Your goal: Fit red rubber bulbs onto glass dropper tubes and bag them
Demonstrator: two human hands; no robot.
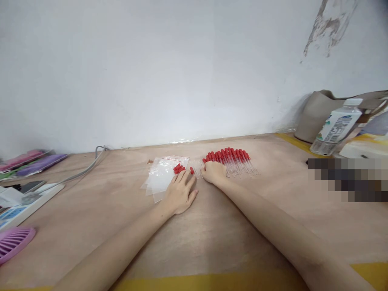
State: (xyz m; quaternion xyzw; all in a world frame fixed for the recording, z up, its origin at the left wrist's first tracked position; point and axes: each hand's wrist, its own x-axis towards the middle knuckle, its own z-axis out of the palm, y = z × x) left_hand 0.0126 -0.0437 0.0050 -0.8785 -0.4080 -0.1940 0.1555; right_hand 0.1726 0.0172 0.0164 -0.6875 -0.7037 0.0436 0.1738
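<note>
My left hand (180, 194) lies on the table with its fingers apart, at the right edge of some clear plastic zip bags (159, 178). Just beyond its fingertips is a small heap of loose red bulbs (178, 167), and one more red bulb (192, 170) sits by its index finger. My right hand (214, 171) is closed, its fingers curled down at the left end of a row of thin clear droppers with red bulbs (233, 155). Whatever its fingers grip is hidden. A few bare clear tubes (197, 166) lie between the two hands.
A white wall (182, 72) rises behind the wooden table (182, 250). At left are a power strip (33, 206) with a grey cable, a pink fan (15, 242) and coloured packets (39, 163). A water bottle (336, 125) and a grey bag (312, 115) stand at right.
</note>
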